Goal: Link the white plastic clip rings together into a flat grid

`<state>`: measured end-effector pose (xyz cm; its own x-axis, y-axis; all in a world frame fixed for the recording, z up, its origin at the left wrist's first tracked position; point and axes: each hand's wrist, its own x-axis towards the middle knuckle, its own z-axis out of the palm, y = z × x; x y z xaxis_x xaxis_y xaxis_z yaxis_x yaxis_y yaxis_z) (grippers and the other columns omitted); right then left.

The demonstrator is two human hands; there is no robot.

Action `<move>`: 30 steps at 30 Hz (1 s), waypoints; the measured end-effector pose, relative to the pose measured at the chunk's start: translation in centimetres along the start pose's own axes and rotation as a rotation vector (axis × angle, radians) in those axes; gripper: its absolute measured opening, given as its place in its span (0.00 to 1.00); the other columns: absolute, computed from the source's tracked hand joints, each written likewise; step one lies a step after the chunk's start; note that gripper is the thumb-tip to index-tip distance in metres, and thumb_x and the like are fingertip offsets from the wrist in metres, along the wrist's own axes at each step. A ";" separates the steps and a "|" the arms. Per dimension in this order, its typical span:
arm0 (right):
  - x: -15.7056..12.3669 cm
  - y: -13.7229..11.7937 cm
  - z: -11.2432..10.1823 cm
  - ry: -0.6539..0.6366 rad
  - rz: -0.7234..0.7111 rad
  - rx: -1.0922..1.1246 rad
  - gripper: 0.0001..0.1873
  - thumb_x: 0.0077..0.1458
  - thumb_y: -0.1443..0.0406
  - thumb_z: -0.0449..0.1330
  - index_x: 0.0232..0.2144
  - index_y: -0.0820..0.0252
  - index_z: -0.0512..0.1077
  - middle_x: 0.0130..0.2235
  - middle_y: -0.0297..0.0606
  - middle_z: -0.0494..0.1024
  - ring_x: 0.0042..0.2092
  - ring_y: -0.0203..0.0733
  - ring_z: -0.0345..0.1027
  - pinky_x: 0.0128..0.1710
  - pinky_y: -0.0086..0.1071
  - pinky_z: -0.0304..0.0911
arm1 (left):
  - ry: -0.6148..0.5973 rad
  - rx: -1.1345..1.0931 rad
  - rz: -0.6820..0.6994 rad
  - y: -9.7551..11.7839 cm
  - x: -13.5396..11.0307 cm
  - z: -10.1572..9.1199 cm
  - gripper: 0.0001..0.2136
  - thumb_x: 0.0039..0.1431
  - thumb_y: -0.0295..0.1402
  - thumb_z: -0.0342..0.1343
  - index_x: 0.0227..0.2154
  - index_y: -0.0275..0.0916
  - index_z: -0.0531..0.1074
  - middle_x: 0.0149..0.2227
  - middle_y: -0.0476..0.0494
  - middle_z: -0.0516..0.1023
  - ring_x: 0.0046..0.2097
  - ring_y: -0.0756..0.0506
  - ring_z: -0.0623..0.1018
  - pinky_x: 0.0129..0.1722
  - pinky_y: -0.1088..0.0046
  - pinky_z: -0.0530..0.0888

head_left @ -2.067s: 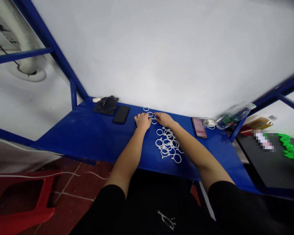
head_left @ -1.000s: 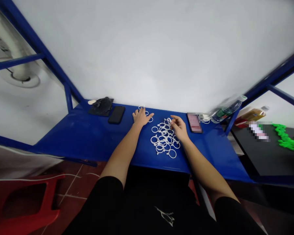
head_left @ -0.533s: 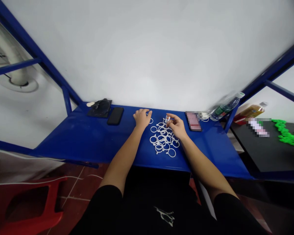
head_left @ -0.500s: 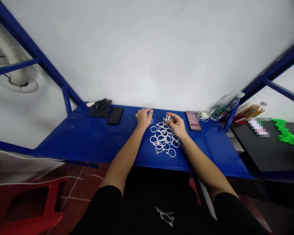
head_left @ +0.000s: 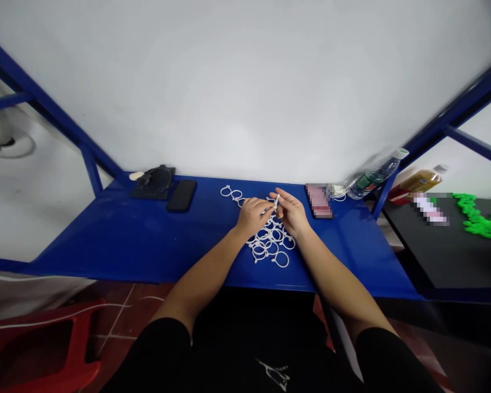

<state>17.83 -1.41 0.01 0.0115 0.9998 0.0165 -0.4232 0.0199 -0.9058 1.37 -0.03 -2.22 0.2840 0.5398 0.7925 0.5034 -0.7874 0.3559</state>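
Observation:
My right hand (head_left: pixel 293 215) pinches a small white plastic ring (head_left: pixel 277 201), seen nearly edge-on, between thumb and fingers. Coming in from the left, my left hand (head_left: pixel 252 216) has its fingertips closed together at the same spot; they meet the ring's lower part. Whether a second ring is between my fingers is hidden. Below both hands lies a loose pile of white rings (head_left: pixel 281 266), each with a small knob, several overlapping. A short row of white rings (head_left: pixel 226 195) runs from the upper left towards my left hand, partly covered by it.
The blue tabletop (head_left: pixel 123 240) carries a black phone (head_left: pixel 181 195) and a black plastic bag (head_left: pixel 155 183) on the left. On the right are a pixelated phone (head_left: pixel 319 201), a white cable (head_left: pixel 339 192) and a water bottle (head_left: pixel 377 176). Green pieces (head_left: pixel 480 221) lie on the black side table (head_left: pixel 450 259).
My left hand has moved right from the row of rings to meet my right hand. The ring in my right hand is now held between both. The view has shifted slightly to the right.

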 end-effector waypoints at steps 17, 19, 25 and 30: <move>-0.8 0.5 0.4 -0.043 -0.200 -0.443 0.22 0.55 0.47 0.69 0.42 0.56 0.80 0.27 0.33 0.79 0.20 0.34 0.66 0.19 0.30 0.61 | 0.125 -0.509 -0.535 0.4 0.2 0.0 0.09 0.64 0.39 0.63 0.38 0.39 0.83 0.37 0.42 0.86 0.37 0.46 0.83 0.39 0.69 0.80; -0.9 0.5 0.4 -0.006 -0.232 -0.466 0.21 0.56 0.46 0.68 0.40 0.56 0.79 0.28 0.34 0.79 0.20 0.35 0.66 0.19 0.30 0.61 | 0.111 -0.588 -0.578 0.2 0.1 0.3 0.10 0.63 0.40 0.64 0.39 0.39 0.83 0.39 0.41 0.86 0.39 0.44 0.84 0.42 0.67 0.81; -0.8 0.7 0.1 0.048 -0.298 -0.506 0.21 0.58 0.45 0.66 0.37 0.56 0.76 0.28 0.34 0.78 0.21 0.35 0.66 0.20 0.31 0.61 | 0.051 -0.709 -0.587 -0.3 -0.1 1.3 0.11 0.58 0.41 0.68 0.39 0.39 0.83 0.40 0.40 0.86 0.40 0.43 0.84 0.42 0.65 0.81; -0.9 1.2 -0.2 0.042 -0.320 -0.615 0.21 0.61 0.45 0.62 0.38 0.56 0.74 0.28 0.33 0.77 0.22 0.37 0.67 0.22 0.32 0.63 | 0.058 -0.640 -0.538 -0.5 -0.2 1.2 0.08 0.60 0.39 0.67 0.35 0.39 0.82 0.38 0.42 0.85 0.38 0.45 0.84 0.40 0.68 0.80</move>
<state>17.51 -2.31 -1.18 0.0899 0.9440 0.3174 0.1971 0.2956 -0.9348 2.04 0.62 -3.10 0.0865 0.8879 0.4517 -0.0074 -0.4529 0.8916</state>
